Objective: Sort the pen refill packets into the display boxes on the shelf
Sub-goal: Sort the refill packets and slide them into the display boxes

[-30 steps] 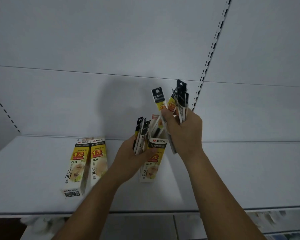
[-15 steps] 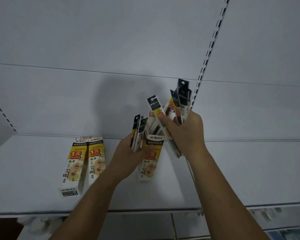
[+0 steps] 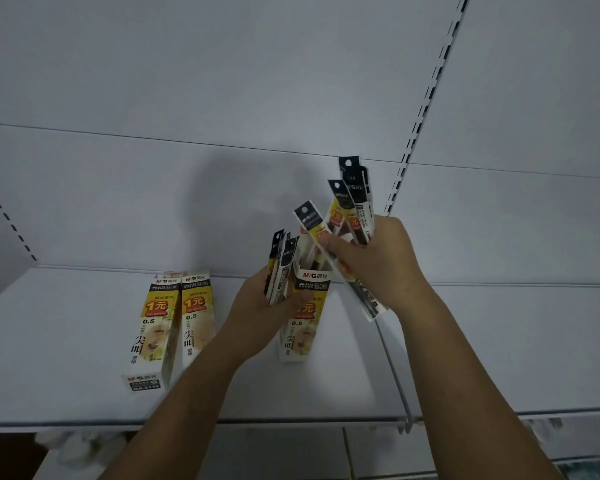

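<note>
Starting at the left of the white shelf (image 3: pixel 66 341), we count two yellow-and-white display boxes standing side by side and touching, the left box (image 3: pixel 151 334) and the second box (image 3: pixel 195 317). Neither has shifted over the last second. Next comes our left hand (image 3: pixel 253 310), its fingers curled round a small bunch of packets (image 3: pixel 280 265). We can make out two black header tabs there, perhaps a third behind them. Just behind that hand stands the third box (image 3: pixel 305 317), open at the top and well apart from the other pair, which makes three boxes in all. The change is further right. The thumb (image 3: pixel 329 242) of our right hand (image 3: pixel 378 268) has pushed a single packet (image 3: pixel 309 220) out of the bundle (image 3: pixel 355 202), so it now leans further left and sits lower than a second ago, its tab tipped towards the left hand and the third box. We read this as the next packet being picked out for sorting, either passed across or dropped into that box. The right hand grips the rest firmly. Counting the fanned-out one, we see at least four packets in it, and overlaps hide any more. So every packet we can see is held in the hands, above the shelf.
</note>
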A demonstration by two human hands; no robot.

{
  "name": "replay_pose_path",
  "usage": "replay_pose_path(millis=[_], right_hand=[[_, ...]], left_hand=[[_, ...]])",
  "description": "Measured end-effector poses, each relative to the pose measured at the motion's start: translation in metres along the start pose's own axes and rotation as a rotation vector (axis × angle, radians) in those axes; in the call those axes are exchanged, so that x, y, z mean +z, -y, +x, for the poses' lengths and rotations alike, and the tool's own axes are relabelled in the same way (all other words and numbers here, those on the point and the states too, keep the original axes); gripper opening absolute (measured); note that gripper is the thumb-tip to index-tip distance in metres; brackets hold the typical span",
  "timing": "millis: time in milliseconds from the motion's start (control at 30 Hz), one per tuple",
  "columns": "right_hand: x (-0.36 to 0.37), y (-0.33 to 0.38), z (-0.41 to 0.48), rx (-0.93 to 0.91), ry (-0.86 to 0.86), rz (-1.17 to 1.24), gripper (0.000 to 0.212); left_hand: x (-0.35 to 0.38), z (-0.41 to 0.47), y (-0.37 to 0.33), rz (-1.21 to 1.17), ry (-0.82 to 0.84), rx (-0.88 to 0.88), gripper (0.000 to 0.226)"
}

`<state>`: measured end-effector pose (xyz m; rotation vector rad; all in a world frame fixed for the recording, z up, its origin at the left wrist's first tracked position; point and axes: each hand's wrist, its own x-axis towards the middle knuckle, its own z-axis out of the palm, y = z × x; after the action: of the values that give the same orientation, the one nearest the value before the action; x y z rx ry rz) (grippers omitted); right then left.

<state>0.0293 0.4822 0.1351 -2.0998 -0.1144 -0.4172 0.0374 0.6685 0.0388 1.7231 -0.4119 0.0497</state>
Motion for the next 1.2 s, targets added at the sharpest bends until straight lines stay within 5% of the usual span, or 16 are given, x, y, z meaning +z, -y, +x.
replay_pose_path(millis=[133, 333, 533, 833, 1200], right_hand=[[0.002, 0.000, -0.002, 0.024, -0.100, 0.005, 0.014], [-0.002, 0.010, 0.000, 0.046, -0.413, 0.355, 0.025], [0.008, 0.011, 0.005, -0.004, -0.488, 0.375, 0.005], [0.003, 0.017, -0.001, -0.106, -0.646, 0.448, 0.021], [0.027, 0.002, -0.006, -0.039, -0.245, 0.228, 0.021]], left_hand=[[-0.001, 0.001, 0.000, -0.001, 0.013, -0.006, 0.017], [-0.001, 0.000, 0.001, 0.026, 0.014, -0.001, 0.022], [-0.001, 0.001, -0.001, 0.037, 0.027, 0.006, 0.020], [-0.003, 0.001, 0.001, 0.032, 0.028, -0.001, 0.022], [-0.002, 0.001, -0.002, 0.055, 0.025, 0.035, 0.020]])
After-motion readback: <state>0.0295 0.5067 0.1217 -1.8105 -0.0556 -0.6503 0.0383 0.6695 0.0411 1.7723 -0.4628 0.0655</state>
